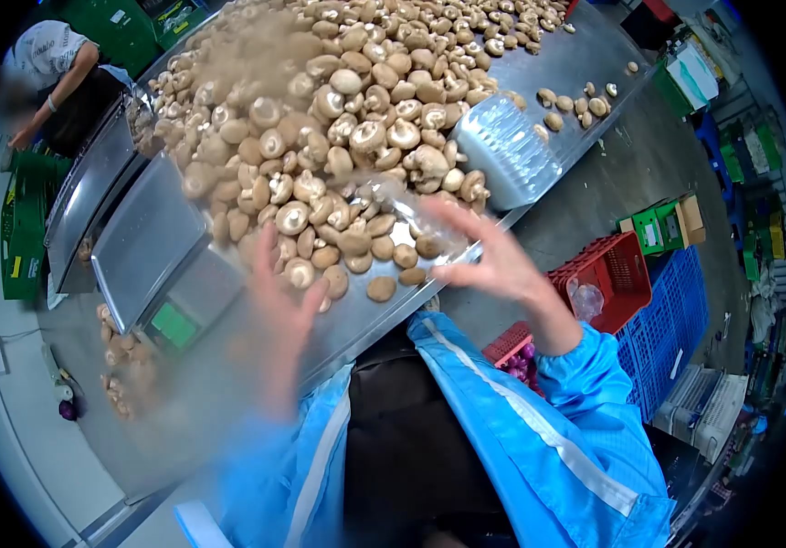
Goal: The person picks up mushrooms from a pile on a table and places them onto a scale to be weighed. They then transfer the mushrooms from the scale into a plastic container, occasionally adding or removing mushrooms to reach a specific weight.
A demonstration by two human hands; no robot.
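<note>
Brown mushrooms [367, 137] lie in a large heap on a metal table [370, 315]. My left hand [285, 301] is over the near edge of the heap, fingers apart, with nothing in it; it is partly blurred. On the right, my right hand [489, 256] has its thumb and fingers spread beside a clear plastic tray [416, 215]. That tray lies tilted over the mushrooms between my hands, near the right fingertips; whether they touch it is unclear. A stack of clear trays [507, 151] rests at the table's right edge.
Metal trays [149, 236] stand at the left. A co-worker [55, 73] bends over green crates [23, 228] at the upper left. Right of the table are a red crate [626, 279], a blue crate [676, 320] and a green box [656, 228]. Loose mushrooms [585, 105] lie near the right edge.
</note>
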